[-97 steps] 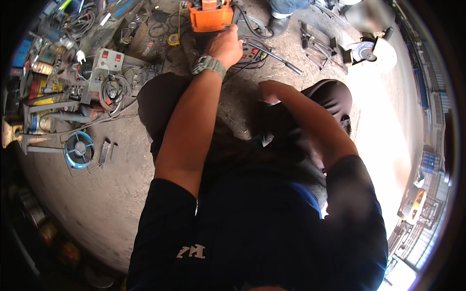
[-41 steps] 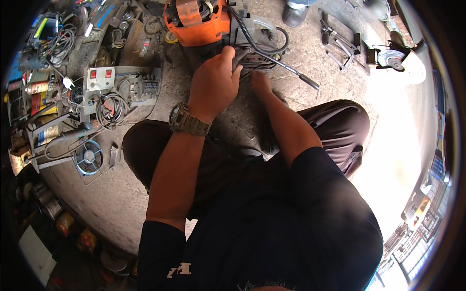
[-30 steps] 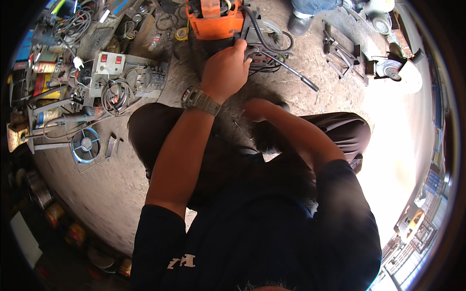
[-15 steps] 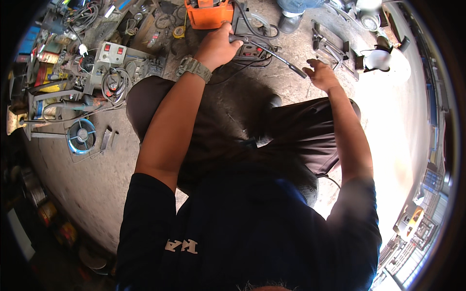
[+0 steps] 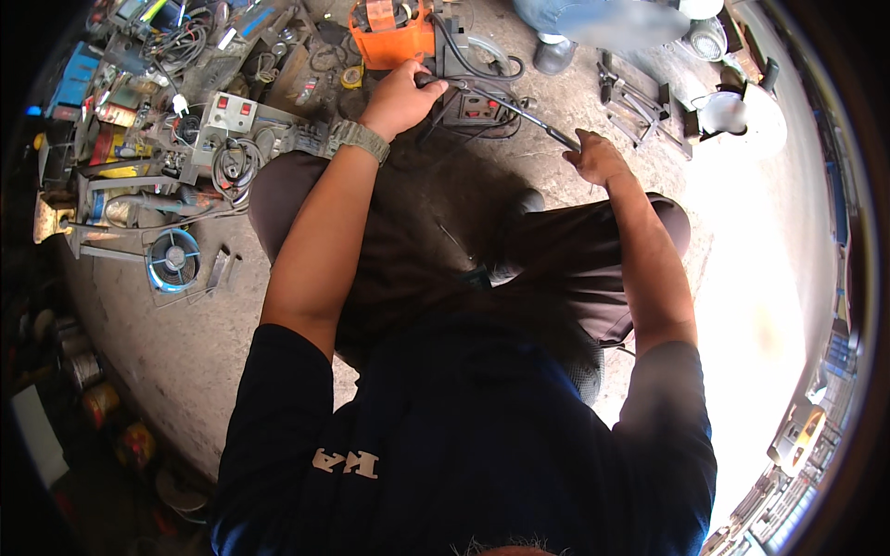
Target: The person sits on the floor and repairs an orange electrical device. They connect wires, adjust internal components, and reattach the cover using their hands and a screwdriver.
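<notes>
A long metal bar with a dark grip, looking like a socket wrench [image 5: 519, 110], slants above the floor between my hands. My left hand [image 5: 399, 100], a watch on its wrist, is closed around the wrench's dark left end. At the other end, the fingers of my right hand [image 5: 601, 159] lie on both sides of the grip's tip. What the left end of the wrench bears on is hidden behind my hand. Just beyond my left hand stands an orange machine [image 5: 394, 44], and a grey box with a red switch [image 5: 477, 109] sits under the bar.
A person's leg in jeans and a shoe [image 5: 554, 56] is at the top. Metal frames [image 5: 635, 102] lie to the right. On the left are a cluttered bench with a switch box [image 5: 230, 113], coiled cable [image 5: 236, 162], a yellow tape measure [image 5: 352, 77] and a blue round fan [image 5: 173, 260].
My right hand has moved in from beside the wrench's tip, and its fingers have closed on it. My left hand, still gripping, has shifted slightly left and down in the picture.
</notes>
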A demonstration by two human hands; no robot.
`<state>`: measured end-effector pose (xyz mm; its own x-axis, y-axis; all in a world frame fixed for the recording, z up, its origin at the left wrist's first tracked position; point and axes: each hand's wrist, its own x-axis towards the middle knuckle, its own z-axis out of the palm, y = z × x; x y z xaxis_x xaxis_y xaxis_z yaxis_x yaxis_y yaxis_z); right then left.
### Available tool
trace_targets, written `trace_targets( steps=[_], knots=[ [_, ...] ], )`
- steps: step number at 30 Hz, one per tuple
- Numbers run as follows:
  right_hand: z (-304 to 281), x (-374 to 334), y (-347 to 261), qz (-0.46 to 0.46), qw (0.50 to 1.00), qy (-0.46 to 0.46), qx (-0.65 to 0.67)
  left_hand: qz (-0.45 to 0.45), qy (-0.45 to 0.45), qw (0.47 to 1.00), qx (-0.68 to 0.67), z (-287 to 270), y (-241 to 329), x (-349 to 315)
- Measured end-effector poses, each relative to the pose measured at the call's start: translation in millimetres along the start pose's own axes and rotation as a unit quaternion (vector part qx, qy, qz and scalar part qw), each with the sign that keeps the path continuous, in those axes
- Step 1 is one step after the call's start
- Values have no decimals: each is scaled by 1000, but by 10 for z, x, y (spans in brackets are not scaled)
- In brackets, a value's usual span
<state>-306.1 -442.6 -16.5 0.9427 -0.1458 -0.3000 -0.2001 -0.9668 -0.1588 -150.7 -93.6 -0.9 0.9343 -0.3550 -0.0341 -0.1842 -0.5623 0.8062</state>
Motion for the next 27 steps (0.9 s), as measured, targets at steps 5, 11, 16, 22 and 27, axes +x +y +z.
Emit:
trace_targets(
  steps=[5,11,16,22,27],
  knots=[
    [60,-1,40,2,1000,0,-25,-24,-10,1000,6,-38,35,-35],
    [84,18,34,18,998,-24,-62,22,21,998,52,-75,122,-134],
    [-1,-58,-18,31,999,-35,-22,42,78,994,65,-8,203,-226],
    [-29,5,-14,-1,999,3,46,94,89,990,58,52,219,-223],
    [-237,49,-301,-50,990,41,128,119,102,987,40,-4,108,-230]
  ],
)
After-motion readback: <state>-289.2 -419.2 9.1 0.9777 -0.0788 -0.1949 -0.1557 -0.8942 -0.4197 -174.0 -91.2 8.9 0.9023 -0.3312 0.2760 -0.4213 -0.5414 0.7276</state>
